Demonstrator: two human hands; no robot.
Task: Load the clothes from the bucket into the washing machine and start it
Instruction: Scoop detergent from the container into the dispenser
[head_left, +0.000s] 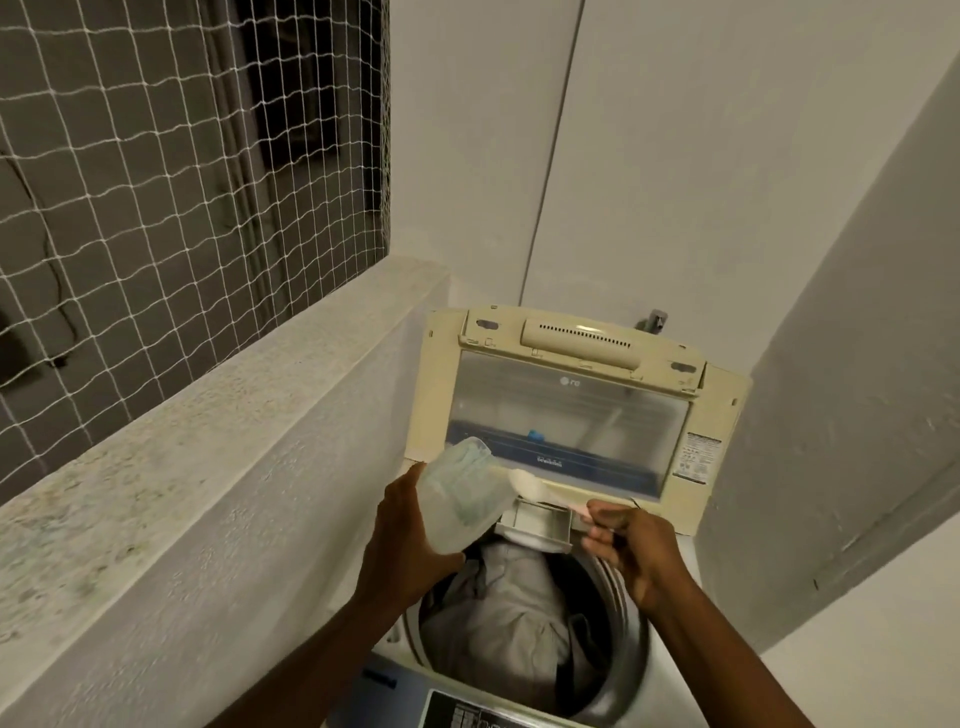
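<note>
Over the open washing machine (571, 415), grey clothes (498, 618) already fill the drum. Left hand (402, 540) grips a tilted detergent jar (460, 496); right hand (631, 540) pinches a scoop (535, 488) above the dispenser drawer (540, 525). Dosing, closing and starting remain, I judge; no bucket shows.

Translucent plastic jar (462, 499), glossy clear lid (566, 415), grey cloth clothes (498, 618), rough plastered ledge (208, 441)

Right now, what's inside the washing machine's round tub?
Grey clothes fill the tub, bunched up to the rim. Anything under them, and the tub's bottom, is covered. Both hands hover above it, the left hand holding a plastic container, the right hand a scoop.
</note>
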